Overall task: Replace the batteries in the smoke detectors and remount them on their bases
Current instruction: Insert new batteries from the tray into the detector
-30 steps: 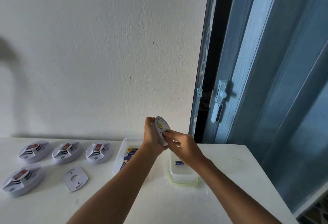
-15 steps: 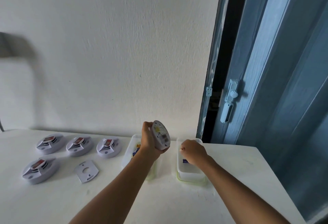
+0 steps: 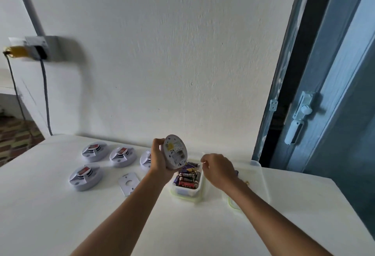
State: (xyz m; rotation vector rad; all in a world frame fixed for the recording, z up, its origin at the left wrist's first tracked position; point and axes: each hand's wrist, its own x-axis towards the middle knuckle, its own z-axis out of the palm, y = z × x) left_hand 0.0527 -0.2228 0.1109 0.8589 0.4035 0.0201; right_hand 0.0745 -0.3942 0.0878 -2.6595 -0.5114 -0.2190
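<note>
My left hand (image 3: 159, 160) grips a white round smoke detector (image 3: 175, 152), held upright above the table with its back and yellow label towards me. My right hand (image 3: 219, 169) hovers with curled fingers just right of a clear tub (image 3: 185, 192) filled with several batteries (image 3: 187, 177); I see nothing in that hand. Several other detectors lie on the white table at the left, among them one at the front (image 3: 85, 176) and two behind it (image 3: 94, 151) (image 3: 122, 156). A loose white mounting base (image 3: 128, 182) lies between them and my left arm.
A second clear tub (image 3: 257, 178) stands right of my right hand. The white table (image 3: 60, 215) meets a white wall. A blue door (image 3: 334, 113) with a latch (image 3: 300, 118) is at the right. A wall socket (image 3: 38, 50) with hanging cables is far left.
My right hand left the detector, dipped over the right tub, then moved left towards the battery tub. The left hand keeps holding the detector. My view swung left and down.
</note>
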